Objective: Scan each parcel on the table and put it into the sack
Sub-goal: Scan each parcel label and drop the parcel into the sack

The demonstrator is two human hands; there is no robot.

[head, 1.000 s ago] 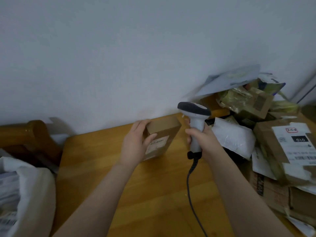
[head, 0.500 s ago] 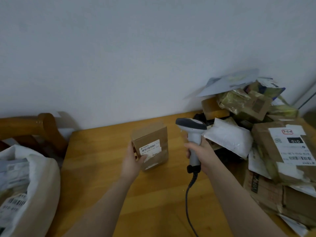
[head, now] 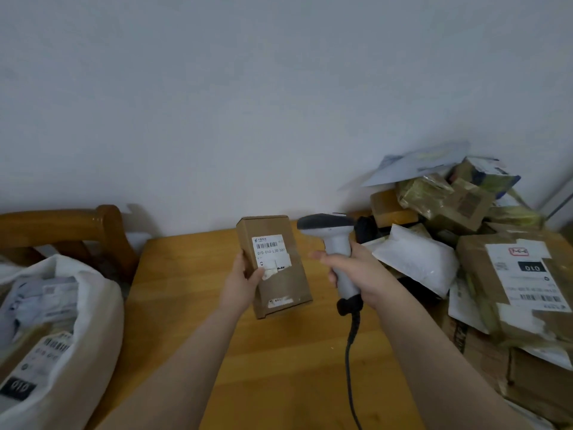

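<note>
Item 1: parcel [head: 286, 285]. Small brown cardboard box, held upright and slightly tilted above the surface [head: 186, 274]. Its white barcode label faces the camera.

Item 2: left grip [head: 240, 285]. A bare hand that holds the parcel at its left edge. The thumb is curled across the front just below the label, and the fingers are behind the box (hidden).

Item 3: scanner [head: 325, 225]. Pale grey handle with a dark head. It is just right of the parcel's upper corner, apart from it, with the head turned left toward the box.

Item 4: right grip [head: 356, 271]. Wrapped round the scanner handle, with one finger reaching forward at the handle's front.

Item 5: cable [head: 350, 352]. Black; hangs from the handle base down to the lower edge of view.

Item 6: sack [head: 93, 305]. White, open-mouthed, at lower left beside the surface. Labelled parcels lie inside it.

Item 7: pile of parcels [head: 449, 200]. Heaped on the right side of the surface against the wall [head: 279, 88]. It includes a white padded bag [head: 415, 259] at its near left and a large carton [head: 474, 262] bearing a white label.

Item 8: wooden chair [head: 102, 225]. Behind the sack, at left.
</note>
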